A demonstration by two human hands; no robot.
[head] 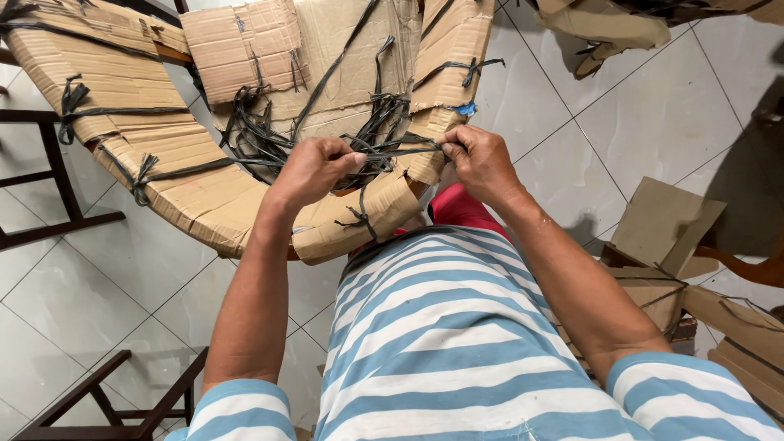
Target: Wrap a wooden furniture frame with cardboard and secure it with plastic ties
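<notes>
Glossy tile floor (122, 286); corrugated cardboard (204, 196) w/ flat black strap (404, 149).

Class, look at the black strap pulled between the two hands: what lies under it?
Under the black strap lie more tangled straps and cardboard wrapping. What the cardboard covers is hidden.
</notes>
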